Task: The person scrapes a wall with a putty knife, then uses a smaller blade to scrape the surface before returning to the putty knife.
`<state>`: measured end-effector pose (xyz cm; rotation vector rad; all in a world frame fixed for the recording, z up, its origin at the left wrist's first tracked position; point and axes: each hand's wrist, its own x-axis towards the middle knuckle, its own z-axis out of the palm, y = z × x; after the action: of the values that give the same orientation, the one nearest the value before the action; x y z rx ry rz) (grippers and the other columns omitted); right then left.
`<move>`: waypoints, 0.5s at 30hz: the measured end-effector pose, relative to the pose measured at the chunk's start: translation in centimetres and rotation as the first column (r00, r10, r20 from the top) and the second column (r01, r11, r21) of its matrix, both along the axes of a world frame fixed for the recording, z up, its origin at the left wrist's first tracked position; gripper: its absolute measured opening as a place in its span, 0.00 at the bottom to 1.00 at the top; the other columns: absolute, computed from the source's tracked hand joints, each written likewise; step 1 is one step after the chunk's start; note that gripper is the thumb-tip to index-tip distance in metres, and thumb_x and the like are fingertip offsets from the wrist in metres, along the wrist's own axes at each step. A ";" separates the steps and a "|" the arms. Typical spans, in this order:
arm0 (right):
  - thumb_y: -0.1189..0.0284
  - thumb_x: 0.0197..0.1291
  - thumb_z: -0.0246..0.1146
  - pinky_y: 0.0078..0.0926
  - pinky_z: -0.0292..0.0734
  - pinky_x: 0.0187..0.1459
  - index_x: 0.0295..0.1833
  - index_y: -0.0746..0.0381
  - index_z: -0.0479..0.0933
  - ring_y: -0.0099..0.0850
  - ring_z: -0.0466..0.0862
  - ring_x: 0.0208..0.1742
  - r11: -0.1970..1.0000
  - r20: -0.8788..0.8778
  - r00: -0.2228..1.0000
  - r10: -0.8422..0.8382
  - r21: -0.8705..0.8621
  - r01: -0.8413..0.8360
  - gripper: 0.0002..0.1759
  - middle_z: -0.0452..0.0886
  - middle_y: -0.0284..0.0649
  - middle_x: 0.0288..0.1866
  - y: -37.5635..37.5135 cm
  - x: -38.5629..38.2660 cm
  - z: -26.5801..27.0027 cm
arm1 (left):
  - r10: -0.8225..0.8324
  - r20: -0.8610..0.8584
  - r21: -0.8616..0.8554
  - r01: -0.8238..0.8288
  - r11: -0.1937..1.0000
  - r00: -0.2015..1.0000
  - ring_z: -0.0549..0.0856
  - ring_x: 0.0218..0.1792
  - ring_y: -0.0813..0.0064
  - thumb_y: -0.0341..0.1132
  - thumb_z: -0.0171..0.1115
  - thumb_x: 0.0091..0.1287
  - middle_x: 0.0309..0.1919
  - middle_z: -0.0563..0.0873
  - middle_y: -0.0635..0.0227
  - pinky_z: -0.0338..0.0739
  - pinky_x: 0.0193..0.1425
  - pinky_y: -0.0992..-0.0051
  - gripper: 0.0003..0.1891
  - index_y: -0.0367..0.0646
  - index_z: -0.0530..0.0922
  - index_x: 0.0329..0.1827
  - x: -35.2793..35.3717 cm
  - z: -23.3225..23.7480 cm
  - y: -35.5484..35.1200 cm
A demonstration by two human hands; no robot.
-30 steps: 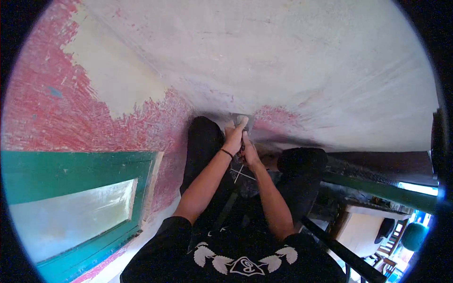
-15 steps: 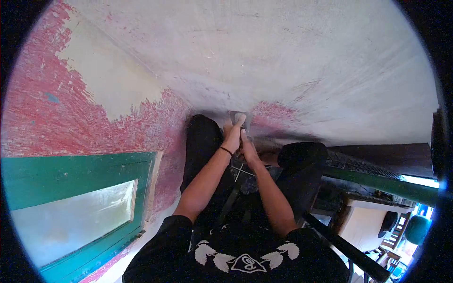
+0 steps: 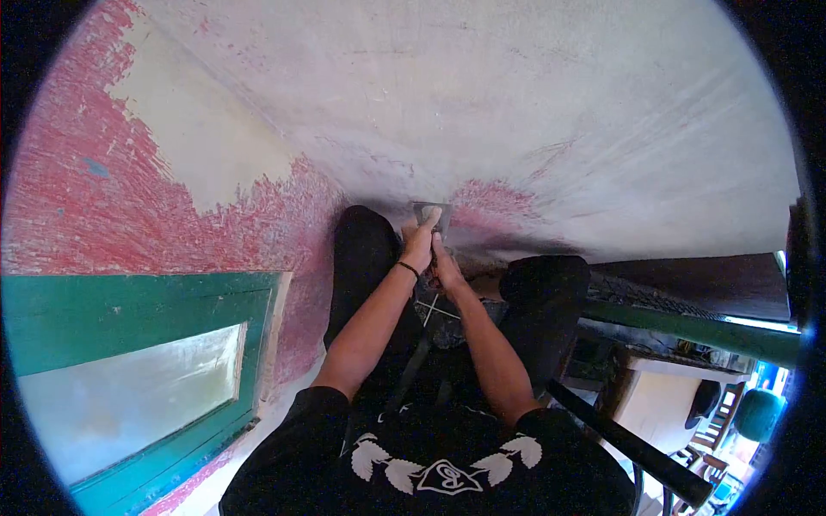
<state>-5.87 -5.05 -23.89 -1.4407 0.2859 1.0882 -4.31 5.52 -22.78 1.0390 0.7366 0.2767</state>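
A scraper with a flat grey blade (image 3: 445, 220) is pressed to the wall (image 3: 516, 112) just above my knees. My left hand (image 3: 417, 248), with a dark band at the wrist, is closed on it, the thumb laid along the blade. Close beside and slightly lower, my right hand (image 3: 446, 268) is wrapped round what looks like the handle, which is mostly hidden by the fingers. Rough pink paint (image 3: 495, 199) shows on the wall right of the blade, surrounded by pale, scraped-looking surface.
My bent knees (image 3: 366, 232) stand either side of my hands. To the left, a green window frame (image 3: 146, 297) sits below red, patchy wall (image 3: 95, 198). A black bar (image 3: 632, 443) and a green rail (image 3: 697, 331) lie at the right, with furniture beyond.
Both hands and the scraper appear slightly further left in view, as the whole scene shifts a little. The grip looks the same.
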 end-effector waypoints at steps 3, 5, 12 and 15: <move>0.30 0.68 0.46 0.37 0.58 0.74 0.76 0.69 0.65 0.40 0.67 0.74 0.995 0.078 0.997 -0.016 0.097 0.008 0.53 0.68 0.50 0.75 0.7 0.7 1.2 | 0.035 0.106 -0.070 -0.027 0.997 0.994 0.82 0.38 0.75 0.42 0.77 0.62 0.40 0.84 0.70 0.78 0.41 0.70 0.20 0.40 0.80 0.49 0.4 0.4 0.3; 0.30 0.68 0.45 0.37 0.57 0.75 0.76 0.68 0.64 0.40 0.66 0.75 0.995 0.107 0.994 -0.019 0.097 0.008 0.53 0.68 0.50 0.76 0.2 -0.6 0.5 | -0.012 0.043 -0.076 0.015 0.997 0.999 0.82 0.40 0.74 0.42 0.77 0.61 0.42 0.85 0.69 0.78 0.42 0.70 0.22 0.39 0.80 0.51 0.0 -1.9 0.7; 0.33 0.70 0.43 0.37 0.52 0.78 0.79 0.67 0.60 0.41 0.62 0.78 0.999 0.074 0.996 0.046 0.012 -0.047 0.51 0.63 0.50 0.79 1.0 0.7 -1.8 | 0.031 0.005 -0.053 -0.031 0.998 0.999 0.82 0.41 0.74 0.43 0.77 0.62 0.42 0.84 0.71 0.79 0.46 0.70 0.22 0.39 0.80 0.51 0.5 -0.5 0.6; 0.33 0.71 0.43 0.38 0.51 0.78 0.79 0.67 0.60 0.43 0.62 0.79 0.999 0.066 0.997 0.042 0.015 -0.043 0.51 0.62 0.50 0.80 0.4 -0.7 -1.4 | 0.016 -0.021 0.006 -0.016 1.000 1.000 0.81 0.38 0.76 0.42 0.77 0.62 0.38 0.84 0.74 0.78 0.42 0.71 0.17 0.42 0.82 0.45 -1.1 2.0 0.0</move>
<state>-6.53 -4.61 -25.31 -1.4707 0.2002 1.0735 -5.40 5.50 -20.79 1.0433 0.7642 0.2823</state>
